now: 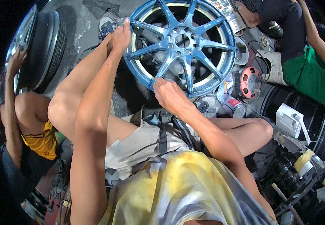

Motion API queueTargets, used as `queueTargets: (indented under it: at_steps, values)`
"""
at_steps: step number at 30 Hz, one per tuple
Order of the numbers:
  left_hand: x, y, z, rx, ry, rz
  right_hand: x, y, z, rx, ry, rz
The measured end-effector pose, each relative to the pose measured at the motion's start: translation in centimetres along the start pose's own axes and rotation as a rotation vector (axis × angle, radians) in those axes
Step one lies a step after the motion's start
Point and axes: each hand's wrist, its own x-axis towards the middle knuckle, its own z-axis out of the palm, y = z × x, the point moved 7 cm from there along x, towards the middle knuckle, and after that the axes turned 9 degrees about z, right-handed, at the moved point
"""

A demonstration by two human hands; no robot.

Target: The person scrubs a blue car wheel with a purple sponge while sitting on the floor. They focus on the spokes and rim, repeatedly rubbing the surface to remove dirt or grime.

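Observation:
A blue multi-spoke wheel rim (183, 39) stands before me between my legs, its face toward me. My left hand (121, 37) is closed around the rim's left edge, fingers behind it and thumb at the top. My right hand (168, 95) is at the near left part of the rim, its fingers curled and pressed against the edge beside a spoke's end. Whatever lies under those fingers is hidden.
At right are a red and black round device (249, 83), a can (234, 107), a white container (290, 120) and dark wheels. A person in a green shirt (308, 75) sits at upper right. On the left, another person's hand (18, 58) touches a wheel (44, 48).

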Motion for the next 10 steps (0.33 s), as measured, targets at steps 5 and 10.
queueTargets:
  at_steps: [5,10]
  values:
    - [-0.4,0.5,-0.3,-0.038,0.032,0.035,-0.4,0.6,-0.8,-0.042,-0.102,0.028]
    - [-0.5,0.6,-0.3,0.003,0.008,-0.004,0.8,-0.2,0.1,0.000,-0.040,0.021]
